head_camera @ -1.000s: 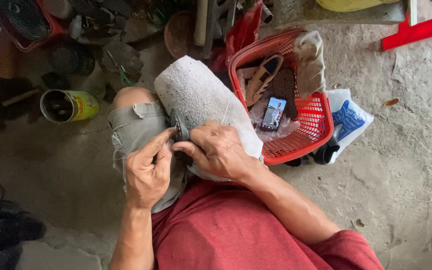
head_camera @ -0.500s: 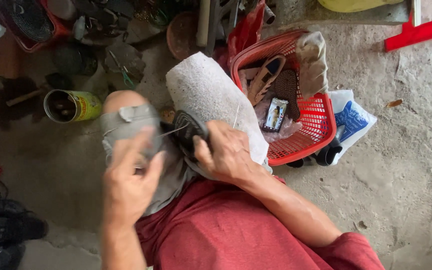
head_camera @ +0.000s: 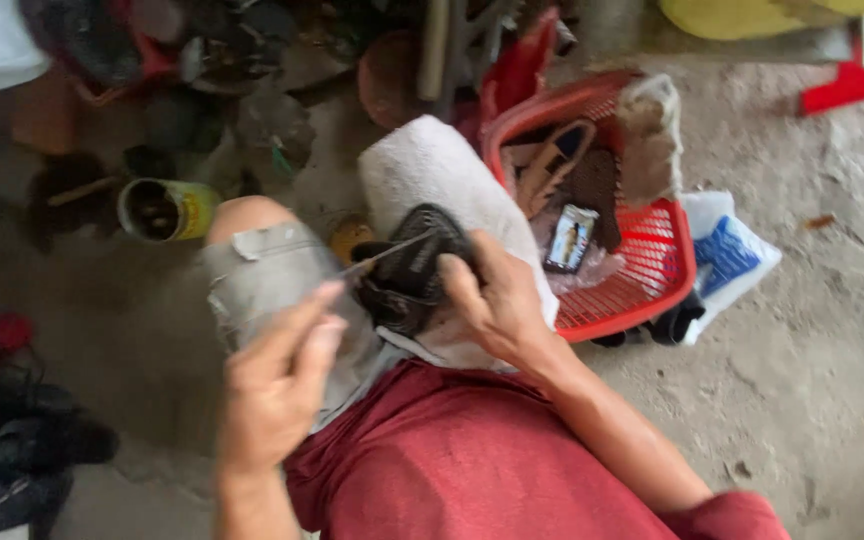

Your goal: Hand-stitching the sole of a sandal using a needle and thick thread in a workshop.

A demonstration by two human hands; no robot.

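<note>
My right hand [head_camera: 497, 300] grips a black shoe [head_camera: 414, 268] that rests sole-up on a white towel [head_camera: 432, 185] over my right thigh. My left hand [head_camera: 277, 385] is raised over my left thigh, fingers pinched on a thin metal needle [head_camera: 377, 257] whose tip reaches the shoe's sole. The view is blurred, and any thread is too fine to see. I sit on the ground in grey shorts and a red shirt.
A red plastic basket [head_camera: 652, 260] at my right holds a sandal, a brush, a cloth and a small packet. A blue-and-white bag [head_camera: 732, 255] lies beside it. An open tin can [head_camera: 162, 208] stands left of my knee. Dark shoes [head_camera: 12, 440] lie at far left.
My left hand has pulled away from the shoe toward me, drawing the needle out. My right hand has turned the shoe so its dark sole shows more.
</note>
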